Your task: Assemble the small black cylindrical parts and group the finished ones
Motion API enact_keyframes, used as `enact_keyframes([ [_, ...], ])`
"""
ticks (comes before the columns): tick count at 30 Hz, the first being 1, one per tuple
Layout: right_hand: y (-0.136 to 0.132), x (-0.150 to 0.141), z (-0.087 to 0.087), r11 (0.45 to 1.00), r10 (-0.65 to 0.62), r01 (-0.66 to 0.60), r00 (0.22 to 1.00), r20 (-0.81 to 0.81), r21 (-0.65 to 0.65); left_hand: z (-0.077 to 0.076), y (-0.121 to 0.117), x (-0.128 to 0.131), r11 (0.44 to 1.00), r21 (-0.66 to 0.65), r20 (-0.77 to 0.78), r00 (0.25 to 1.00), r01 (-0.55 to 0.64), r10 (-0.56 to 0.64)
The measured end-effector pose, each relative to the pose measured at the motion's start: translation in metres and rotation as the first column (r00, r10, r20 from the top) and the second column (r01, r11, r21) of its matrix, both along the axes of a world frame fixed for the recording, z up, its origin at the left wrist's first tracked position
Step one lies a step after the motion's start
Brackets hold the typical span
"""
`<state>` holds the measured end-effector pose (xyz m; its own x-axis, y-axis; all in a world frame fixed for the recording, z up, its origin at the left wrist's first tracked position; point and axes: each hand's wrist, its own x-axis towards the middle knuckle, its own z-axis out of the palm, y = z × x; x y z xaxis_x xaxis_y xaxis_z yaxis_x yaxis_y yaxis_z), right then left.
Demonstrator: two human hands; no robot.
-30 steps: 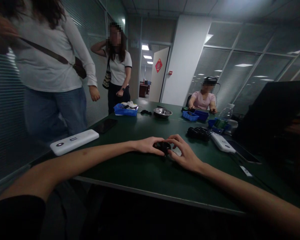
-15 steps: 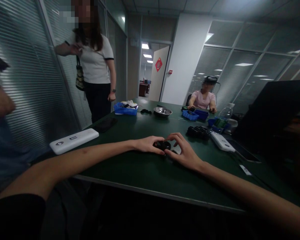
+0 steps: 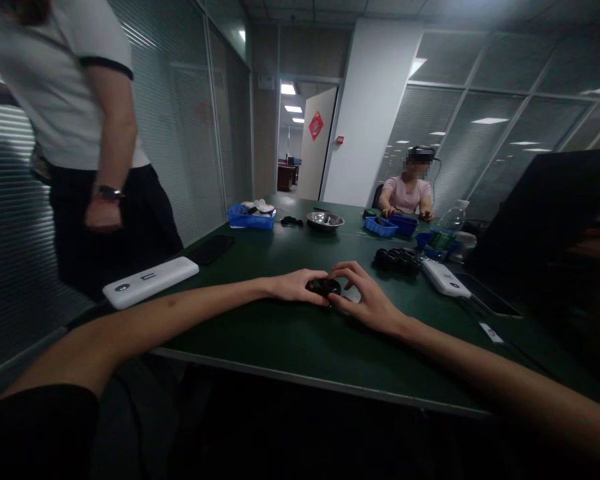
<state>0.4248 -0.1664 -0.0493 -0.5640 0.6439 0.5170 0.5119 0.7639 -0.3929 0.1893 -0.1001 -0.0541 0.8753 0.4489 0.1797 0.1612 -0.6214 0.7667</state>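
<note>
Near the middle of the green table (image 3: 270,347), a small glossy black rounded object (image 3: 324,287) sits between my two hands. Its exact kind does not show. Round its left side, my left hand (image 3: 300,287) is closed, thumb in front and fingers behind. My right hand (image 3: 365,297) bends over the right end of the same object, thumb and fingertips pinching its edge. Something pale and see-through (image 3: 351,295) shows under the right palm, mostly hidden.
Beyond lie a metal bowl (image 3: 325,222), blue bins (image 3: 251,219), a cluster of black items (image 3: 397,261) and a plastic bottle (image 3: 446,230). White power banks (image 3: 150,281) flank both sides. A person stands at left; a co-worker (image 3: 407,193) sits across. A dark screen-like shape (image 3: 555,213) blocks the right.
One standing person has left the view at left, and another has walked closer along the left side. My hands stay in place, with slight finger shifts on the black object.
</note>
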Motion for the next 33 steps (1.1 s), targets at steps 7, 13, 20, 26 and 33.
enact_keyframes([
  [7,-0.0008,0.0011,-0.0006,1.0,-0.011,0.011,1.0,-0.029,-0.015,0.0001,0.0002,-0.0008,1.0,-0.007,0.009,1.0,0.022,-0.022],
  [13,0.0001,0.0029,-0.0008,0.999,0.037,-0.038,0.999,-0.01,-0.022,0.0011,-0.0004,-0.0017,1.0,-0.016,-0.003,1.0,0.007,-0.007],
  [20,0.0009,0.0022,-0.0008,1.0,-0.011,0.011,1.0,-0.019,-0.019,0.0014,-0.0006,-0.0008,1.0,-0.011,-0.005,1.0,0.011,-0.012],
  [26,-0.0004,0.0017,-0.0003,0.999,0.046,-0.046,0.999,0.03,-0.006,0.0001,0.0006,-0.0007,0.999,-0.009,0.022,0.999,0.032,-0.032],
  [33,0.0004,0.001,-0.0026,1.0,0.016,-0.016,1.0,-0.019,0.013,-0.0014,0.001,-0.0006,1.0,0.024,0.007,1.0,0.008,-0.009],
])
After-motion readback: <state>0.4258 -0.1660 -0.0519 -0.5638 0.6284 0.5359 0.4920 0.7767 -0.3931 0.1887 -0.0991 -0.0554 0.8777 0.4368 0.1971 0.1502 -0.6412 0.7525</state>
